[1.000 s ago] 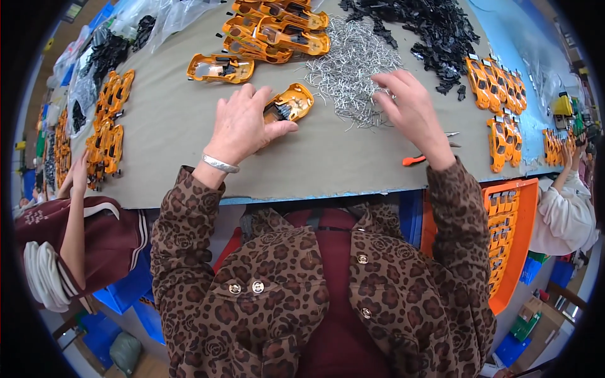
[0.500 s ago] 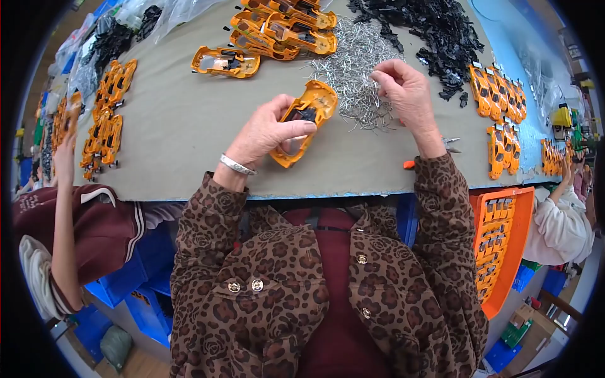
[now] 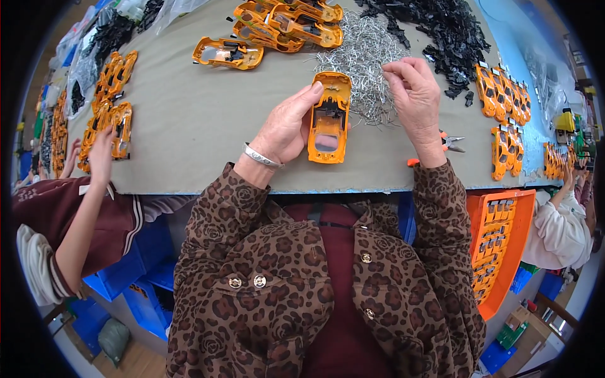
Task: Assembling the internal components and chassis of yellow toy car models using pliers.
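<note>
My left hand (image 3: 285,129) grips an orange toy car body shell (image 3: 329,120) along its left side, with the hollow underside up. A black part and a clear window show inside the shell. My right hand (image 3: 416,88) is closed in a pinch beside a heap of thin bent metal wires (image 3: 362,60). What its fingertips hold, if anything, is too small to tell. Beyond the left hand lies a single orange car shell (image 3: 228,53), next to a pile of similar shells (image 3: 305,28).
Loose black plastic parts (image 3: 447,41) lie at the far right. Pliers (image 3: 455,143) rest by my right wrist. Orange cars stand in rows (image 3: 502,94) at the right edge, above an orange crate (image 3: 524,227). A co-worker's hand (image 3: 101,154) touches car shells (image 3: 108,120) at the left.
My left hand has swung the car shell from slanted to nearly straight and moved it right. My right hand has shifted slightly right, still pinching. The co-worker's hand at left has moved nearer the shells.
</note>
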Tool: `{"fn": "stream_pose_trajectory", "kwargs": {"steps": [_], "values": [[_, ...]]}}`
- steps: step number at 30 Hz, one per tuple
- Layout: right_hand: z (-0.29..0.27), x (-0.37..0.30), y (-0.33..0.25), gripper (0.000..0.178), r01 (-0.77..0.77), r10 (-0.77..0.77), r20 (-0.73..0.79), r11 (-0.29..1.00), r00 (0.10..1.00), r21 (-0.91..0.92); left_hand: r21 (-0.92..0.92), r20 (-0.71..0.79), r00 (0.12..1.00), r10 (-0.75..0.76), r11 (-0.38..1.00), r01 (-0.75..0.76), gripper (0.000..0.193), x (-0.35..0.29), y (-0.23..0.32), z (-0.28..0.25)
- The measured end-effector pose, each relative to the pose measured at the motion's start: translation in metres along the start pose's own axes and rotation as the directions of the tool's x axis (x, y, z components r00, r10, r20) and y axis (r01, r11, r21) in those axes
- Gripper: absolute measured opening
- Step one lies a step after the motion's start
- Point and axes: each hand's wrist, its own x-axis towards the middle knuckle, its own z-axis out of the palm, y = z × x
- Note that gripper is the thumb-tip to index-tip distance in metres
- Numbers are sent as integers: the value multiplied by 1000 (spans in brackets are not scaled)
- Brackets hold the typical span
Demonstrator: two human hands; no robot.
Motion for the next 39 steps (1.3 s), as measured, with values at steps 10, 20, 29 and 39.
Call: {"fn": "stream_pose_trajectory", "kwargs": {"steps": [10,20,29,39], "values": [[1,-10,-31,11,45,-40,-55,994,998,102,29,-89,991,103,995,-101,47,5,-8,0],[19,-21,-71,12,-90,87,32,993,996,81,154,-90,958,271,954,-255,31,0,-10,22],[27,-24,-70,13,-99,98,-65,995,993,-11,280,-84,960,267,931,-234,29,2,-12,20],[32,-25,-66,13,-113,115,-85,993,990,36,295,-82,962,259,929,-225,29,4,-11,18]]}}
